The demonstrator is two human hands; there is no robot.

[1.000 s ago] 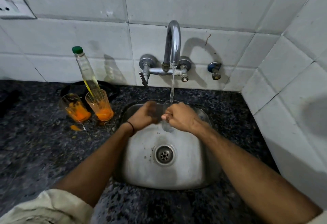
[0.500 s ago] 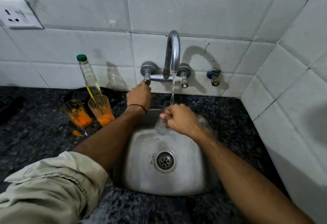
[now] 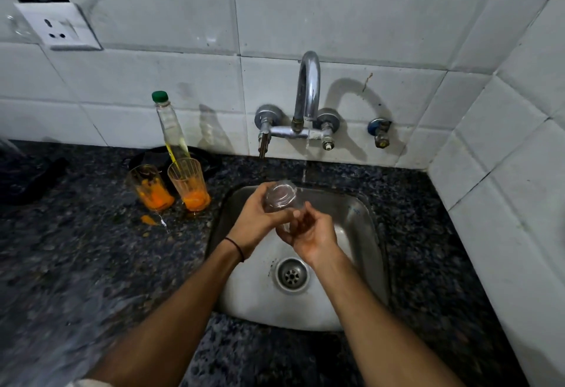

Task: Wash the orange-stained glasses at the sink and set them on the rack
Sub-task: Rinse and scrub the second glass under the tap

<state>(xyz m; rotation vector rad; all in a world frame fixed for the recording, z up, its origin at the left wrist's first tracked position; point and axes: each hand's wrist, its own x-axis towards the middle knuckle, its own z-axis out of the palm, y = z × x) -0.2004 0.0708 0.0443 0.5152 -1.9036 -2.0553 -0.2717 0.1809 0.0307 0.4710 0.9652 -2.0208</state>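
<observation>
Over the steel sink [image 3: 360, 218] I hold a clear glass [image 3: 280, 197], tipped with its base up and away from me. My left hand [image 3: 255, 223] wraps its side from the left. My right hand [image 3: 308, 234] cups its lower end from the right. A thin stream of water falls from the tap [image 3: 308, 87] just right of the glass. Two orange-stained glasses stand on the counter left of the sink: one tilted glass [image 3: 149, 186] and one upright glass [image 3: 188, 183], each with orange residue at the bottom.
A clear bottle with a green cap [image 3: 169, 124] stands behind the stained glasses. An orange spill [image 3: 148, 219] lies on the dark granite counter [image 3: 76, 249]. A wall socket [image 3: 59, 27] sits upper left. Tiled walls close in behind and on the right.
My left hand has left the tap handle and come back down onto the glass. The glass is now tipped over with its base up. The water stream is thinner.
</observation>
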